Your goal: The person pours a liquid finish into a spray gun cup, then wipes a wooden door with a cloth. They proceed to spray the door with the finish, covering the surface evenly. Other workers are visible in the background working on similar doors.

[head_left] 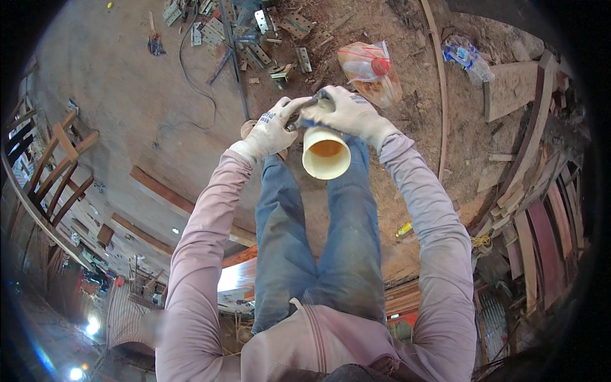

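Note:
Both my hands wear white work gloves with dark-coated fingers, and they meet in front of my knees. My left hand (272, 129) is closed, its fingers curled around a small dark thing that I cannot make out. Beside it, my right hand (349, 113) is bent over with its fingers curled; what they grip is hidden, with a blue patch showing at their edge. Just below the right hand is a cream-coloured cup (317, 167), its round mouth toward me and an amber-brown colour inside. Whether a hand holds the cup or it rests against my knee, I cannot tell.
Scattered metal hinges and plates (258, 54) lie on the dirt floor ahead. A tied plastic bag (372, 73) with a red part sits beyond my right hand. Wooden strips (162, 188) lie at left, curved boards (528, 137) at right. A thin cable (184, 67) trails across the floor.

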Demonstrator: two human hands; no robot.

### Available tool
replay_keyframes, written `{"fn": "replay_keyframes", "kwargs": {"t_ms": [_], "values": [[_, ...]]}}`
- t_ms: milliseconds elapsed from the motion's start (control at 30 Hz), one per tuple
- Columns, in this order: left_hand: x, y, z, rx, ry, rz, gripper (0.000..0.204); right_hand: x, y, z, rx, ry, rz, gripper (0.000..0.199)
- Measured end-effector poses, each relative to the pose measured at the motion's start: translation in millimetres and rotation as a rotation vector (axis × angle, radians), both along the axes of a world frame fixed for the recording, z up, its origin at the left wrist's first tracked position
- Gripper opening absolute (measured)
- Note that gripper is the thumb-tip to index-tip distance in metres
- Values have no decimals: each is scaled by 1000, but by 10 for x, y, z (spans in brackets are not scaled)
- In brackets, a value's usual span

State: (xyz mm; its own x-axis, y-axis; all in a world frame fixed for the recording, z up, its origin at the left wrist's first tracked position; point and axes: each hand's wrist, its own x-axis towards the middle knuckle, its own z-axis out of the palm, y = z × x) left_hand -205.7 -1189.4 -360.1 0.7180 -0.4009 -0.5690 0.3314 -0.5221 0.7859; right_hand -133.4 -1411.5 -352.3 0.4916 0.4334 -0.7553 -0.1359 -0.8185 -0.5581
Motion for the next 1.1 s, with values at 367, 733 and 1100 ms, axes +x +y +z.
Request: {"fn": "replay_keyframes", "kwargs": {"t_ms": [367, 733, 1100], "values": [[-308, 9, -534, -14, -93, 280, 63, 231, -1014, -656, -499, -675, -116, 63], [-353, -75, -659, 108, -49, 410, 66, 312, -933, -1202, -493, -647, -155, 52], [-366, -191, -866, 118, -78, 486, 62, 395, -1205, -1361, -391, -908, 359, 43]]}}
